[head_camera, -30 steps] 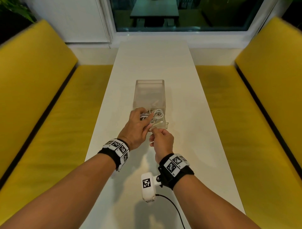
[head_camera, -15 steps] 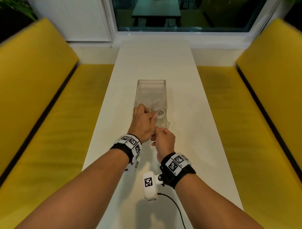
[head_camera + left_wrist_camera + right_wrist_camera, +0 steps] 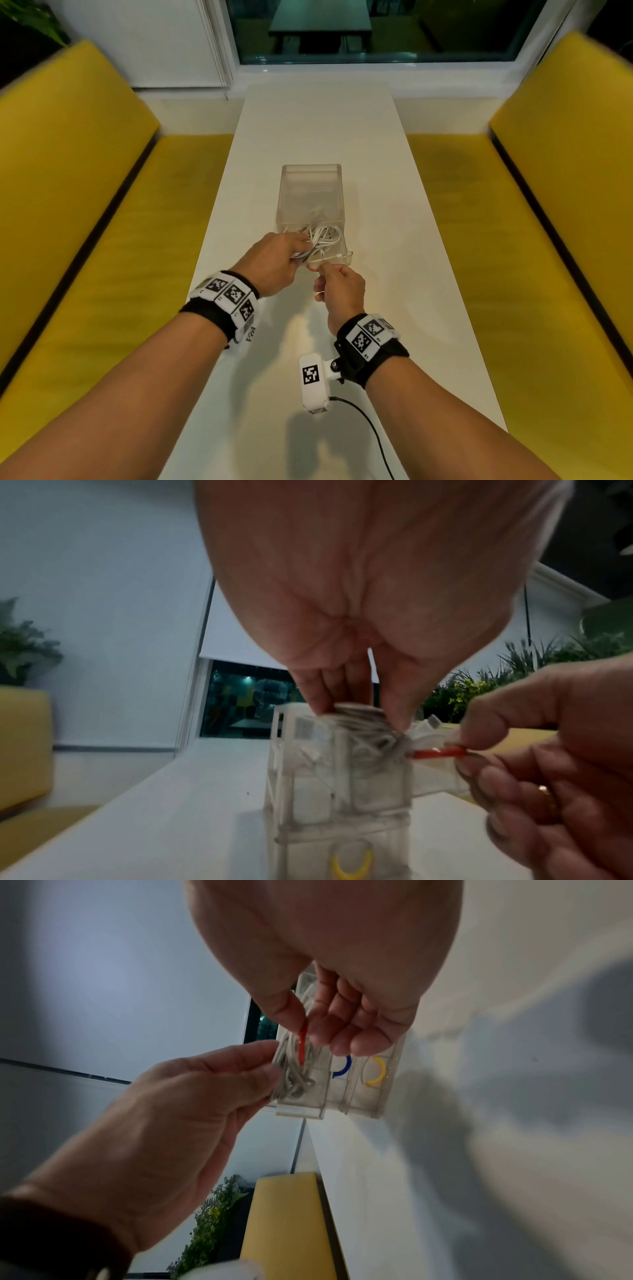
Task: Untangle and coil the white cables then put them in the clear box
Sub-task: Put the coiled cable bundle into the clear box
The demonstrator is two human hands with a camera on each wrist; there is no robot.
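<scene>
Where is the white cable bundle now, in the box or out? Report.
Partly in. The white cable bundle sits in the clear box at its open near end, while the left hand grips it and the right hand pinches a red tie.

The box point(image 3: 310, 192) stands mid-table point(image 3: 394, 274), cables point(image 3: 325, 238) at its near end, benches point(image 3: 113, 240) flanking.

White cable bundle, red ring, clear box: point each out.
white cable bundle point(image 3: 323, 238), head view, on the coiled loops above the box's near end.
red ring point(image 3: 302, 1045), right wrist view, on its middle stretch below the thumb.
clear box point(image 3: 310, 186), head view, on its far wall.
</scene>
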